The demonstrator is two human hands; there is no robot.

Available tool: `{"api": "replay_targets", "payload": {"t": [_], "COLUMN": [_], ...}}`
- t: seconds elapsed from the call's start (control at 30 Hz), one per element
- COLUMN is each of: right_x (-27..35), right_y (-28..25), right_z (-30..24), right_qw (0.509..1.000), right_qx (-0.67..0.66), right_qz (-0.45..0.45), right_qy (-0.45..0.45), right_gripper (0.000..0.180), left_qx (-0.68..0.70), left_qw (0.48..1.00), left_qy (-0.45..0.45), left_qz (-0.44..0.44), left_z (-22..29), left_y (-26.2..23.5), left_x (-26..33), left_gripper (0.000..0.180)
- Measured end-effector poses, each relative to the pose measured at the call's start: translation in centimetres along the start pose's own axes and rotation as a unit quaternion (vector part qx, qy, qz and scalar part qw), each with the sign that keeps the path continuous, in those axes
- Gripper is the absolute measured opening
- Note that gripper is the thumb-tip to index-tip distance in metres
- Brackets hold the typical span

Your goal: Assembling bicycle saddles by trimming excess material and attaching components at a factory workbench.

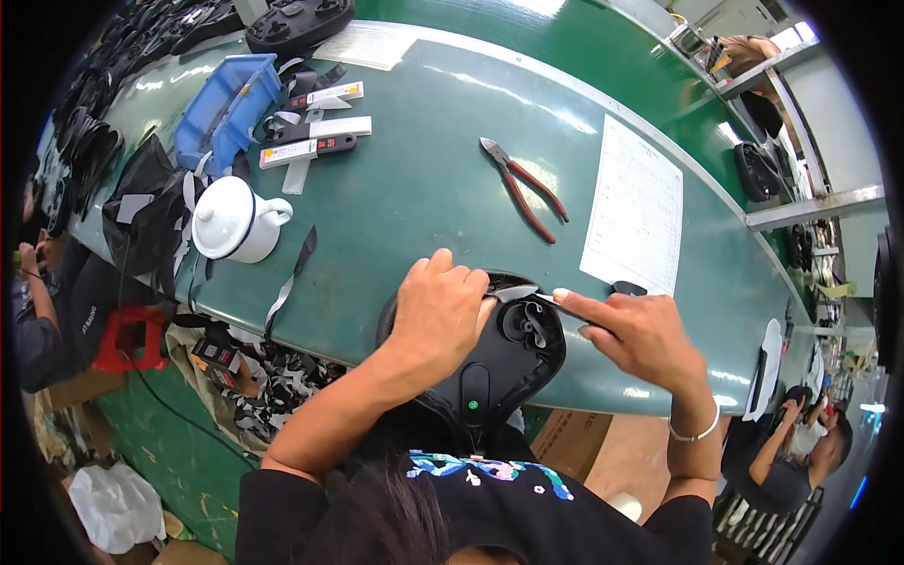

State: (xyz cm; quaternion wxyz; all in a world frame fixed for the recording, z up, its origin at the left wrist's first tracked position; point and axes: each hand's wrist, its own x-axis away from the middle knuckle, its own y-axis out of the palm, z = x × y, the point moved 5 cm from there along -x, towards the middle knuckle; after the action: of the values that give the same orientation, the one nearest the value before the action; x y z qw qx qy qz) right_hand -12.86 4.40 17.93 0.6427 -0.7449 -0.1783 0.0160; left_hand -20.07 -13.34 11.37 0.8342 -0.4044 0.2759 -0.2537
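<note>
A black saddle-shaped shell (490, 353) rests hollow side up against the table's near edge, its narrow end toward my body. Round fittings show inside the wide end, and a green dot marks its middle. My left hand (438, 311) is closed on the shell's far left rim, fingers curled over the edge; what lies under the fingertips is hidden. From the right, my right hand (645, 339) grips a knife (544, 298) with a slim metal blade pointing left along the far rim. A pale sliver (513, 293) shows between the hands, near my left thumb.
Red-handled cutters (524, 188) lie on the green table (424, 169), left of a printed sheet (636, 207). At left stand a white enamel mug (226, 221), a blue bin (226, 108) and boxed blades (306, 149). Co-workers sit at both sides; a red stool (132, 334) is lower left.
</note>
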Motion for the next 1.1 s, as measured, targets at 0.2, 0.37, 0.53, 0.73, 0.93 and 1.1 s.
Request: {"api": "replay_targets", "payload": {"t": [0.2, 0.37, 0.53, 0.73, 0.93, 1.1], "right_x": [-3.4, -2.7, 2.3, 4.9, 4.5, 7.4], "right_y": [-0.3, -0.2, 0.8, 2.2, 2.9, 5.7], "right_z": [0.4, 0.9, -0.8, -3.9, -3.7, -5.9], "right_qw": [0.996, 0.995, 0.997, 0.987, 0.987, 0.972], "right_qx": [-0.038, 0.061, 0.049, -0.012, 0.021, -0.051], "right_qz": [-0.004, -0.055, -0.040, 0.050, 0.075, 0.059], "right_qy": [-0.075, -0.048, 0.047, 0.152, 0.141, 0.222], "right_gripper": [0.045, 0.050, 0.053, 0.055, 0.054, 0.056], "left_qx": [0.096, 0.239, 0.606, 0.684, 0.112, 0.712], "left_qw": [0.995, 0.969, 0.779, 0.720, 0.982, 0.681], "left_qy": [0.002, -0.059, -0.151, -0.110, 0.099, -0.145], "left_qz": [0.006, -0.033, 0.059, 0.036, -0.119, -0.093], "left_z": [0.4, -1.6, -5.6, -3.2, 0.4, -4.3], "left_y": [0.3, -1.7, -4.3, -7.5, -2.0, -1.4], "left_x": [0.2, -0.5, -0.3, -2.7, -3.7, -4.4], "left_gripper": [0.026, 0.024, 0.036, 0.017, 0.022, 0.018]}}
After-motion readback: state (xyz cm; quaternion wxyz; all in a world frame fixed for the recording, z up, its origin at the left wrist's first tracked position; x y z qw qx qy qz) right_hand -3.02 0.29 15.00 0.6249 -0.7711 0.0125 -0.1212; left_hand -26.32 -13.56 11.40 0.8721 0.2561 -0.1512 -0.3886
